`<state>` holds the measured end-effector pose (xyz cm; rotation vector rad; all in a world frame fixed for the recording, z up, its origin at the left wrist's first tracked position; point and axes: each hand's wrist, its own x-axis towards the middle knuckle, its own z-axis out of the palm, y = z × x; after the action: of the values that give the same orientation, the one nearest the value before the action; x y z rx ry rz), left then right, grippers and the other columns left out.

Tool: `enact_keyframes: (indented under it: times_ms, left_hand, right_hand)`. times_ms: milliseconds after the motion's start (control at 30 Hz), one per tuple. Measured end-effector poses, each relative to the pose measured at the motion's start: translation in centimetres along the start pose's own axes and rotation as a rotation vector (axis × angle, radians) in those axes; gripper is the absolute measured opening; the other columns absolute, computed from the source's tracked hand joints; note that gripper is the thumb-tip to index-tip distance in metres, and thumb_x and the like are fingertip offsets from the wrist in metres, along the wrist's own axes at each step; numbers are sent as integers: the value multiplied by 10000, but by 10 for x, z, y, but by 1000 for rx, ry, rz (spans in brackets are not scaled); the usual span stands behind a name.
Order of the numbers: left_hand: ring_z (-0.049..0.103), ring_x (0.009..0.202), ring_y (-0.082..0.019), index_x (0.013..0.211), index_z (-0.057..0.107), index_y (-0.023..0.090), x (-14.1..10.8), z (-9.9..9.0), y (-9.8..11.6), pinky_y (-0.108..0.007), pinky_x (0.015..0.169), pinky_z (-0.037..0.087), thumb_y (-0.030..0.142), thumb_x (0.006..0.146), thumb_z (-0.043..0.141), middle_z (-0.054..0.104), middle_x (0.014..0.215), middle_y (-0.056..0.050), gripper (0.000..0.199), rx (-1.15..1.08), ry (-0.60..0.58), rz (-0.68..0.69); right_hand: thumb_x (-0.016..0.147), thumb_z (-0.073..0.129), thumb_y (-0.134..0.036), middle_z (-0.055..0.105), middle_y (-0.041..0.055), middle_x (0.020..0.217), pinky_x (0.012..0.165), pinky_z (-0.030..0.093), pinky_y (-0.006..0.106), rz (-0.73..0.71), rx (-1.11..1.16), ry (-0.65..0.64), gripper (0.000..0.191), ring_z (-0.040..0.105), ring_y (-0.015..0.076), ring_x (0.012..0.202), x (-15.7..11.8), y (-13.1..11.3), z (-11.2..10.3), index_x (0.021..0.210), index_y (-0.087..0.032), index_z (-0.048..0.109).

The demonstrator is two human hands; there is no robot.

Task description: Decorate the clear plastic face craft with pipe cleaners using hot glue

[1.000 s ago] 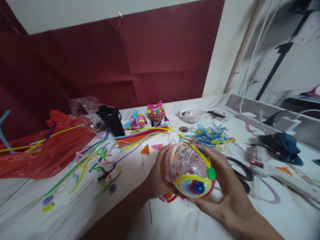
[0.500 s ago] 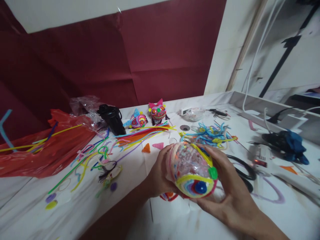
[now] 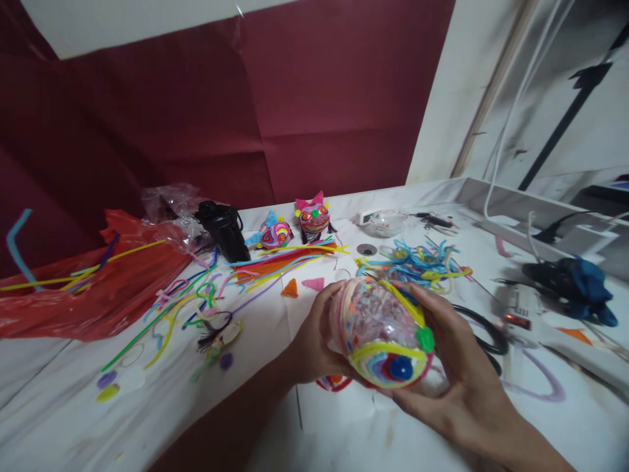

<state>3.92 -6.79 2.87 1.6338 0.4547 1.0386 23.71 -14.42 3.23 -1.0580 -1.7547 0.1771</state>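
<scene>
Between both palms I hold a rounded, see-through craft head (image 3: pixel 381 321) partly covered with coloured pipe cleaners. Yellow-edged eye shapes with blue centres and a green nose stand out on it, while its upper part is bare clear plastic. My left hand (image 3: pixel 319 341) is wrapped round its left side. My right hand (image 3: pixel 457 367) grips the right side, fingers on top and thumb beneath. Below the head, partly hidden, a red and orange round piece (image 3: pixel 334 382) lies on the table. An orange triangle (image 3: pixel 290 288) and a pink triangle (image 3: pixel 313 283) lie just beyond.
Two finished-looking animal heads, one pink-eared (image 3: pixel 313 216) and one blue-horned (image 3: pixel 275 233), sit at the back beside a black bottle (image 3: pixel 223 229). Pipe cleaners (image 3: pixel 417 262) lie in a tangle behind my hands. A red plastic bag (image 3: pixel 137 275) is at left, a glue gun (image 3: pixel 521 308) at right.
The view has shifted slightly, so the table things appear a little farther right. Both hands keep the same hold on the craft head.
</scene>
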Motion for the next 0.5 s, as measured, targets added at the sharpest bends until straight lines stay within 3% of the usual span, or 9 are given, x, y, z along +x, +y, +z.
enact_keyframes:
  times_ms: [200,500]
  left_hand:
    - [400,1352,-355,1368,346,260,1,0,4,-465,1118,338,184,431,902,404,1474,-160,1092,-23,-12,4]
    - [407,1349,-352,1379,402,441,-1,-3,5,-508,1108,370,211,460,895,434,1476,-17,1067,58,-17,16]
  right_hand:
    - [708,762,-283,346,107,1492,1096,385,531,-27,28,-9,938,395,365,1336,0,-1,-2,1488,-269,241]
    - [721,750,-306,394,122,1463,1088,405,500,-84,-42,-19,916,394,350,1341,6,-5,-6,1486,-236,252]
